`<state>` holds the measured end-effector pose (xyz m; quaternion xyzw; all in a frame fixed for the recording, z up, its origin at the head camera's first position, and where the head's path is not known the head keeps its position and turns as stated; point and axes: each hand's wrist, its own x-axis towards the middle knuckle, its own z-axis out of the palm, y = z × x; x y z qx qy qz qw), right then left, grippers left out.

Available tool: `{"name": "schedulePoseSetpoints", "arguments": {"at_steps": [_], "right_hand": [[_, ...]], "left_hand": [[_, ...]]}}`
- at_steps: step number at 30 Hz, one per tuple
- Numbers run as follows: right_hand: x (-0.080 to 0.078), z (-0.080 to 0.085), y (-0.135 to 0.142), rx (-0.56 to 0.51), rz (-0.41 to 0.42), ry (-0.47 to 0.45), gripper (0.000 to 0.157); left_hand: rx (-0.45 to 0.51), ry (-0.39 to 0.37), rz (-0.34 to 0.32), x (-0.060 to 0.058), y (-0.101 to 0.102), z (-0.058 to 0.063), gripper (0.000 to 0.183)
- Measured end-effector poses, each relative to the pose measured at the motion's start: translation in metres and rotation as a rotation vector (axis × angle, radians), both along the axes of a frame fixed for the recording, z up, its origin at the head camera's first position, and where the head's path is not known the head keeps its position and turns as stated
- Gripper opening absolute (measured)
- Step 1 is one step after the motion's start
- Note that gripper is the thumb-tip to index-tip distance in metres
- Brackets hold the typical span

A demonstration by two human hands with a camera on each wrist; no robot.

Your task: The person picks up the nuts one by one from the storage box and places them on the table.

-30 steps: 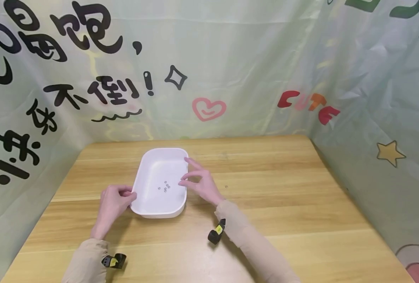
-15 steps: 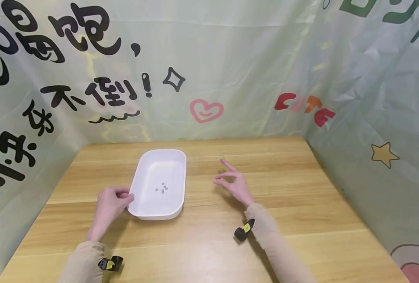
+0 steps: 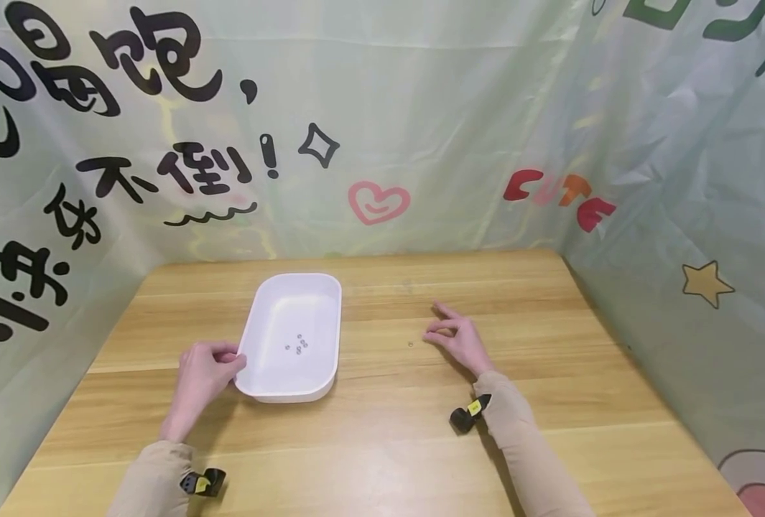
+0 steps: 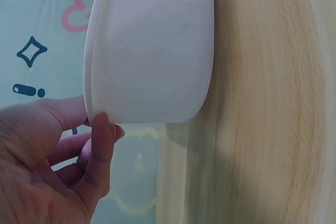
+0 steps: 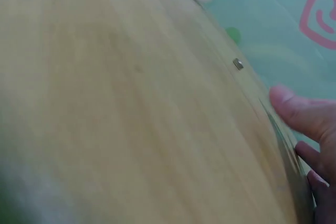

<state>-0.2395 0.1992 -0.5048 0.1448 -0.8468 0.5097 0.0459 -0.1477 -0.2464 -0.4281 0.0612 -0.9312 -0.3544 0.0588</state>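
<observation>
A white rectangular plastic tray [image 3: 294, 301] stands on the left half of the wooden table. Inside it lie several tiny metal nuts [image 3: 299, 350], grouped on the floor of the tray. My left hand [image 3: 204, 370] pinches the tray's near left rim between thumb and fingers, as the left wrist view also shows. To the right, my right hand [image 3: 462, 345] hovers low over the table, its fingers loosely bent and nothing seen between them. One loose metal nut [image 5: 238, 64] lies on the tabletop, just left of the right fingertips and apart from them.
The wooden table [image 3: 382, 445] reaches back to a pale green printed cloth [image 3: 421, 108] that hangs behind and on both sides. A small black camera [image 3: 469, 414] is worn on the right wrist, another black camera [image 3: 203, 482] on the left.
My right hand has moved from above the tray's right edge out to the right, past the loose nut. The left hand stays on the rim, and the tray has hardly moved.
</observation>
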Motion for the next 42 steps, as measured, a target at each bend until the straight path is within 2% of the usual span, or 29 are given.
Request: {"name": "schedulePoseSetpoints", "arguments": {"at_steps": [6, 9, 24, 27, 34, 42], "right_hand": [[-0.001, -0.004, 0.003, 0.156, -0.041, 0.137, 0.015], [0.000, -0.006, 0.003, 0.176, -0.046, 0.152, 0.017], [0.004, -0.006, 0.001, 0.193, -0.053, 0.122, 0.024], [0.006, -0.007, 0.002, 0.189, -0.042, 0.110, 0.031], [0.011, -0.005, 0.008, 0.137, -0.030, 0.047, 0.063], [0.009, 0.000, 0.006, 0.093, -0.023, 0.007, 0.074]], "left_hand": [[-0.008, 0.010, 0.010, 0.000, 0.000, -0.001, 0.029], [-0.009, 0.009, 0.014, 0.000, 0.000, -0.001, 0.029], [-0.019, 0.018, 0.014, 0.002, -0.001, 0.000, 0.029], [-0.017, 0.014, 0.014, 0.002, 0.000, 0.000, 0.029], [-0.015, 0.011, 0.008, 0.002, 0.002, 0.000, 0.029], [-0.014, 0.008, 0.015, 0.001, 0.003, 0.002, 0.028]]}}
